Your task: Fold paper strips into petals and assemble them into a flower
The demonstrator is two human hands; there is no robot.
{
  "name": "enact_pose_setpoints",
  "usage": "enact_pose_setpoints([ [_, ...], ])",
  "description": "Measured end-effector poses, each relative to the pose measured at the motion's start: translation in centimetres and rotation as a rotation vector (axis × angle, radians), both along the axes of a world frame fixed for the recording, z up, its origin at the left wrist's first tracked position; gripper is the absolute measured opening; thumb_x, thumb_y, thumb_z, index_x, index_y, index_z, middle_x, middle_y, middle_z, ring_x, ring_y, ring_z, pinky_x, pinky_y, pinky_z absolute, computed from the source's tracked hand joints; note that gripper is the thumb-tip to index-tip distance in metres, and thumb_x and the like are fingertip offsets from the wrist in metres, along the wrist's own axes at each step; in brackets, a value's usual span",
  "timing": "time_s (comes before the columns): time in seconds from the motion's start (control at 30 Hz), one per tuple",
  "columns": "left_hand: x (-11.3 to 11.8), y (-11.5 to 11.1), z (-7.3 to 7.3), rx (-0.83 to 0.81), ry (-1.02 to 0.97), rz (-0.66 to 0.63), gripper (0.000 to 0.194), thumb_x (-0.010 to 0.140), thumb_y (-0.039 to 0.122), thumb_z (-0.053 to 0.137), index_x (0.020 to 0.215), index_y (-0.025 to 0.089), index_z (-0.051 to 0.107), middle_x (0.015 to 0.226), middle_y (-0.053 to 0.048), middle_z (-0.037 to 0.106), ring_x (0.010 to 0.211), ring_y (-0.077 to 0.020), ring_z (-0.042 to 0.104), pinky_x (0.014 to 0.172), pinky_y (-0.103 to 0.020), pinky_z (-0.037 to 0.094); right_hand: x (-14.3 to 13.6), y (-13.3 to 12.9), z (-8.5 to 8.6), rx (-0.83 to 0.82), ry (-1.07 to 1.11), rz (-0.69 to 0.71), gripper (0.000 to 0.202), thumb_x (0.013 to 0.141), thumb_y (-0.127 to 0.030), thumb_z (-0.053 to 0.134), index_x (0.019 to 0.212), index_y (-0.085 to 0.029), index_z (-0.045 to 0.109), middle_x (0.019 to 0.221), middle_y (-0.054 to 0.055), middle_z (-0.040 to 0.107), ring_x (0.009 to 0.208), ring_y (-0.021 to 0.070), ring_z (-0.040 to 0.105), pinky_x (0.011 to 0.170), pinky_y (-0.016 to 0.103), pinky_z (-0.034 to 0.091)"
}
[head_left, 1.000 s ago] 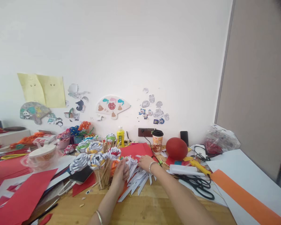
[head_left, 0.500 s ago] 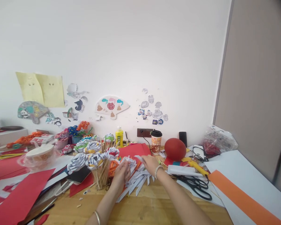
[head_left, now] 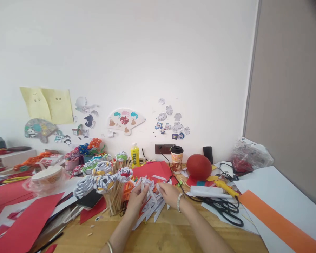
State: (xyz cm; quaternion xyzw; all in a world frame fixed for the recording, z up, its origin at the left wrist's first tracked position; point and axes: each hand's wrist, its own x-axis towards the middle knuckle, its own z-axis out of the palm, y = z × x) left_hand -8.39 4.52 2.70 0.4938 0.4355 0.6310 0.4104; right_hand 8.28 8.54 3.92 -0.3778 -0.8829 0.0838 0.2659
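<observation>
My left hand [head_left: 136, 201] and my right hand [head_left: 169, 194] are both in a loose pile of folded white paper strips [head_left: 150, 205] on the wooden table [head_left: 158, 235]. The left fingers pinch the upper ends of some strips. The right fingers close on strips at the pile's right side. A bracelet sits on each wrist. Just left of my left hand stands a bundle of rolled paper flowers on wooden sticks [head_left: 109, 186].
Red paper sheets [head_left: 23, 221] lie at left, black scissors [head_left: 225, 211] and a yellow glue gun [head_left: 225, 187] at right. White and orange sheets [head_left: 276, 221] cover the right corner. A paper cup [head_left: 177, 160], yellow bottle [head_left: 134, 155] and red ball [head_left: 199, 167] stand by the wall.
My right hand has pulled back from the far right of the strips toward my left hand, gathering strips between them. The view shifted slightly.
</observation>
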Motion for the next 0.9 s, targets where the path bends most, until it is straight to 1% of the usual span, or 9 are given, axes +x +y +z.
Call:
enact_pose_setpoints([
  [0.1,0.0,0.2,-0.1,0.017,-0.069,-0.079,0.043,0.066,0.057,0.065,0.065,0.019,0.044,0.043,0.012,0.028,0.038,-0.004,0.021,0.04,-0.017,0.016,0.7,0.2,0.5,0.032,0.084,-0.104,0.033,0.089,-0.021,0.037,0.119,-0.015,0.05,0.113,0.012,0.058,0.103,0.0231,0.051,0.084,0.032,0.037],
  [0.17,0.0,0.3,-0.2,0.02,-0.116,-0.12,0.042,0.066,0.056,0.066,0.071,0.019,0.046,0.044,0.013,0.028,0.038,-0.0039,0.02,0.04,-0.016,0.016,0.6,-0.1,1.1,0.048,0.1,-0.086,0.034,0.088,-0.027,0.044,0.12,-0.017,0.05,0.117,0.011,0.056,0.107,0.0228,0.047,0.087,0.031,0.036],
  [0.27,0.2,0.3,-0.2,0.028,-0.18,-0.162,0.041,0.066,0.053,0.068,0.07,0.018,0.047,0.047,0.012,0.03,0.039,-0.0037,0.023,0.041,-0.016,0.018,-0.1,-0.9,1.7,0.027,0.045,0.034,0.018,0.085,-0.031,0.051,0.094,-0.02,0.063,0.093,0.003,0.065,0.086,0.0163,0.056,0.072,0.023,0.039],
  [0.33,0.3,0.1,-0.1,0.028,-0.221,-0.176,0.041,0.065,0.051,0.07,0.069,0.018,0.048,0.047,0.011,0.032,0.04,-0.0034,0.025,0.041,-0.016,0.021,-0.8,-1.5,1.9,0.018,0.006,0.068,0.015,0.083,-0.029,0.054,0.077,-0.019,0.065,0.075,0.0,0.065,0.072,0.0134,0.056,0.062,0.021,0.037],
  [0.4,0.6,-0.1,0.1,0.022,-0.26,-0.18,0.041,0.063,0.052,0.071,0.072,0.017,0.051,0.048,0.011,0.035,0.041,-0.0036,0.029,0.042,-0.016,0.024,-1.3,-2.1,2.1,0.033,-0.005,0.048,0.016,0.081,-0.025,0.054,0.07,-0.018,0.064,0.07,0.0,0.064,0.068,0.0127,0.056,0.059,0.021,0.035],
  [0.53,1.1,-0.6,0.4,-0.009,-0.321,-0.179,0.047,0.062,0.058,0.068,0.081,0.017,0.057,0.06,0.004,0.053,0.048,-0.0074,0.044,0.047,-0.019,0.035,-1.9,-3.1,2.6,0.08,-0.017,-0.022,0.019,0.083,-0.02,0.048,0.072,-0.017,0.062,0.075,0.002,0.065,0.073,0.0142,0.057,0.061,0.022,0.035],
  [0.63,1.4,-1.1,0.7,-0.029,-0.349,-0.191,0.049,0.062,0.055,0.07,0.09,0.016,0.061,0.076,-0.003,0.063,0.064,-0.0147,0.057,0.056,-0.024,0.043,-2.2,-3.7,3.0,0.108,-0.045,-0.06,0.021,0.084,-0.02,0.045,0.073,-0.016,0.062,0.078,0.005,0.066,0.077,0.0172,0.058,0.065,0.025,0.037],
  [0.77,1.7,-1.3,0.9,-0.02,-0.36,-0.208,0.049,0.063,0.054,0.07,0.092,0.015,0.063,0.085,-0.008,0.067,0.082,-0.0227,0.061,0.072,-0.032,0.047,-2.6,-4.2,3.1,0.128,-0.093,-0.054,0.022,0.086,-0.022,0.042,0.082,-0.017,0.062,0.086,0.007,0.067,0.084,0.0191,0.059,0.072,0.027,0.04],
  [0.9,1.9,-1.1,0.5,0.002,-0.33,-0.187,0.048,0.061,0.056,0.07,0.086,0.016,0.062,0.083,-0.008,0.066,0.083,-0.0234,0.061,0.077,-0.034,0.047,-2.8,-4.4,2.8,0.116,-0.143,-0.055,0.021,0.085,-0.022,0.042,0.087,-0.018,0.062,0.089,0.007,0.067,0.087,0.0201,0.06,0.073,0.028,0.042],
])
